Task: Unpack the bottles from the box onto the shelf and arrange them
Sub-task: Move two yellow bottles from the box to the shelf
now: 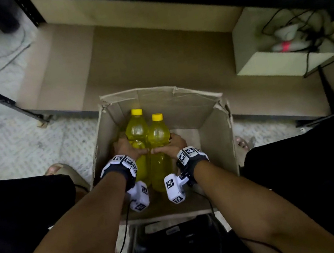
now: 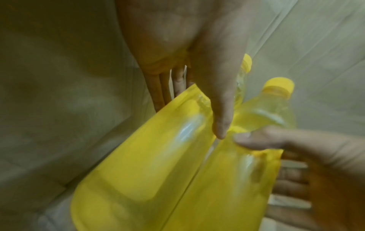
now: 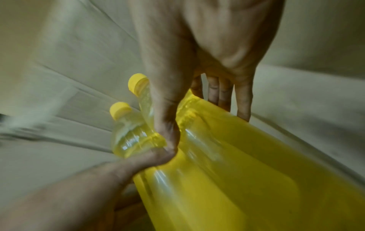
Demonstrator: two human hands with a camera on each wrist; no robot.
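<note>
Two bottles of yellow liquid with yellow caps stand side by side inside the open cardboard box (image 1: 210,132), their sides touching — the left bottle (image 1: 137,131) a little nearer the box's far wall, the right bottle (image 1: 158,136) just beside it.

The left hand (image 1: 126,147) is wrapped round the outer side of the left bottle. In the left wrist view its thumb (image 2: 221,109) lies across the near face of that bottle (image 2: 150,164) and reaches the seam between the two, while its fingers (image 2: 164,89) go down straight and close together behind the bottle's far side. The right hand (image 1: 175,143) grips the right bottle the same way: the right wrist view shows its thumb (image 3: 168,121) pressed on the near face at the seam and its fingers (image 3: 221,92) running down the bottle's (image 3: 227,179) outer side, fairly straight, with narrow gaps between them. The two thumb tips meet, touching or nearly so, at the middle of the pair. Both hands thus squeeze the pair together from either side.

The box sits on the floor against the front edge of the lowest shelf (image 1: 151,59), which is lined with flat cardboard. At the shelf's right end stands a smaller open carton (image 1: 278,62) holding tangled black cables and something white.
</note>
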